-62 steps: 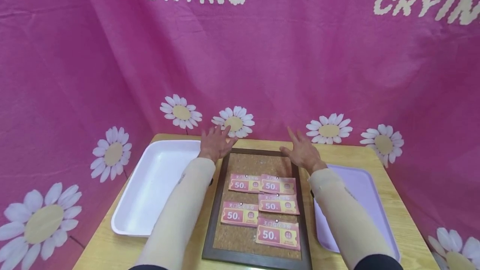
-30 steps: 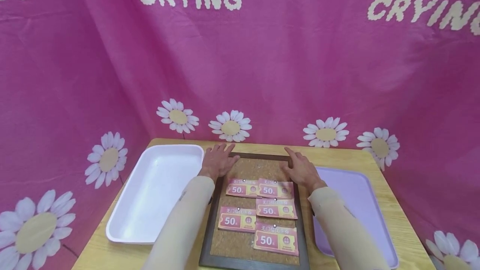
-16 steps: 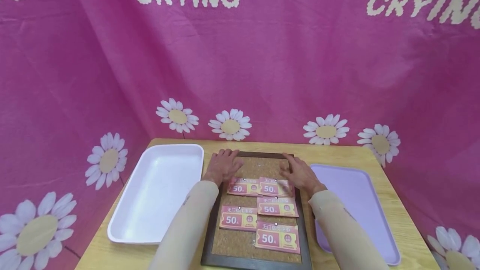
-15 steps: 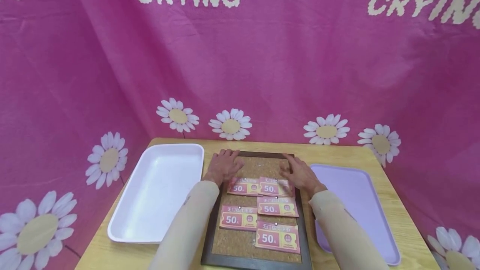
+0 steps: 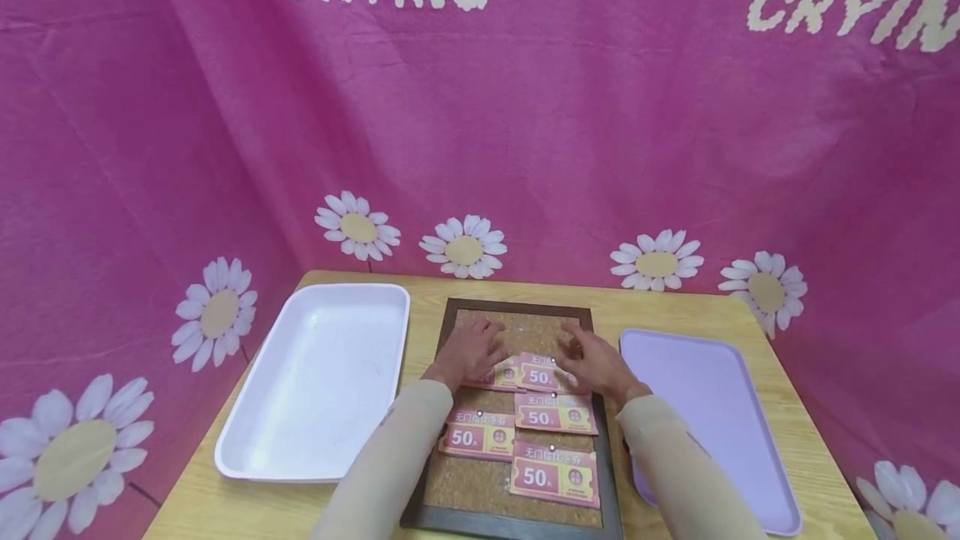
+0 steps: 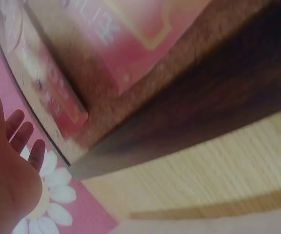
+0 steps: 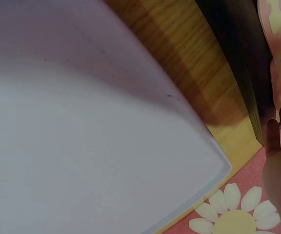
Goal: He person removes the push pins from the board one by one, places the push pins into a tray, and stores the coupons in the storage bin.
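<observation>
A cork board (image 5: 480, 490) in a dark wooden frame lies on the table, with several pink and yellow "50" coupons fixed to it by small round pin heads. My left hand (image 5: 474, 350) hangs over the upper left coupon (image 5: 510, 375) and hides part of it; its fingers are spread and loosely bent. Beside the upper right coupon (image 5: 542, 377) is my right hand (image 5: 596, 363), fingers relaxed, thumb side close to the paper. Below it lie a middle right coupon (image 5: 551, 415), a lower left coupon (image 5: 476, 437) and a lower right coupon (image 5: 553, 475). Neither hand shows anything held.
To the left of the board stands a deep white tray (image 5: 315, 390). A flat lilac tray (image 5: 705, 407) lies to the right, partly under the right sleeve. Pink cloth (image 5: 525, 123) with daisies hangs behind the wooden table (image 5: 810, 473).
Both hands have come down from above the far end of the board, then back from its far frame edge toward the upper coupons. The left hand has also shifted right. The coupons stay in place.
</observation>
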Available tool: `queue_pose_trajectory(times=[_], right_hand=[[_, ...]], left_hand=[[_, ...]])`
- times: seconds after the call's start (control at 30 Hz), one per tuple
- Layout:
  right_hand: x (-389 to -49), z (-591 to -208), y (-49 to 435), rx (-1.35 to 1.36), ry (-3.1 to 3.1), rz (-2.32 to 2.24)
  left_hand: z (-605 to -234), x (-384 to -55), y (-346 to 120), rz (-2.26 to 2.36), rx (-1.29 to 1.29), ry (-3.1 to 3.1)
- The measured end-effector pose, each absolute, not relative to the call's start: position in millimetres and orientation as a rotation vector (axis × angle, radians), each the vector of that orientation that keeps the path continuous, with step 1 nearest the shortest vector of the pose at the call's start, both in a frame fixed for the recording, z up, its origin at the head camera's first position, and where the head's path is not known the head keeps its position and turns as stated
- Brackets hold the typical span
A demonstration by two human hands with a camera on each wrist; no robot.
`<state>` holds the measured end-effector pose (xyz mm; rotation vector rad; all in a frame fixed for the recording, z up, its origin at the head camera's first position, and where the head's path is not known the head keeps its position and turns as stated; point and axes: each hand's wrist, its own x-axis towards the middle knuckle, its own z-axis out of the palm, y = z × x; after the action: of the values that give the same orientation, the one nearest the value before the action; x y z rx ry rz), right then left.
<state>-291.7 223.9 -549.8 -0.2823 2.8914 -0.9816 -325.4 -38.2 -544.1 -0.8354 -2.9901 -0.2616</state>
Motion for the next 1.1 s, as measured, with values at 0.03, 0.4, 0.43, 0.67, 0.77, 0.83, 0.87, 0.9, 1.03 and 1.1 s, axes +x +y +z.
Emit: queue_pose_trajectory(times=[0.03, 0.4, 0.43, 0.67, 0.77, 0.83, 0.87, 0.9, 1.03, 1.1], right_hand=[[-290.7, -549.6, 224.0, -0.28, 2.889, -0.982], [-288.2, -562.2, 228.8, -0.248, 2.939, -0.93], [-288.0, -563.9, 228.8, -0.231, 2.937, -0.931], [-291.3, -570.4, 223.3, -0.218, 2.935, -0.962], [-292.3, -569.7, 221.4, -0.2, 2.938, -0.996], [-292.1, -569.3, 220.6, -0.168, 2.938, -1.018], [-291.6, -569.5, 220.2, -0.146, 2.935, -1.03], [-291.1, -570.4, 219.7, -0.127, 2.935, -1.026], [-288.7, -574.4, 217.3, -0.073, 2.939, -1.0], [-288.1, -576.0, 216.2, -0.07, 2.952, -0.985]], left_hand=[[-545.3, -324.7, -36.2, -0.253, -0.85, -2.991], [-555.4, -315.1, -24.9, -0.239, -0.84, -3.081], [-556.4, -313.5, -24.6, -0.243, -0.846, -3.084], [-564.9, -306.9, -23.2, -0.299, -0.828, -3.063], [-566.4, -306.5, -21.7, -0.301, -0.827, -3.046], [-566.9, -305.9, -20.3, -0.309, -0.841, -3.022], [-567.3, -305.3, -19.5, -0.315, -0.845, -3.014], [-568.4, -305.0, -18.8, -0.312, -0.847, -3.006], [-571.9, -302.3, -15.0, -0.341, -0.848, -3.0], [-573.6, -301.8, -13.0, -0.363, -0.849, -3.001]])
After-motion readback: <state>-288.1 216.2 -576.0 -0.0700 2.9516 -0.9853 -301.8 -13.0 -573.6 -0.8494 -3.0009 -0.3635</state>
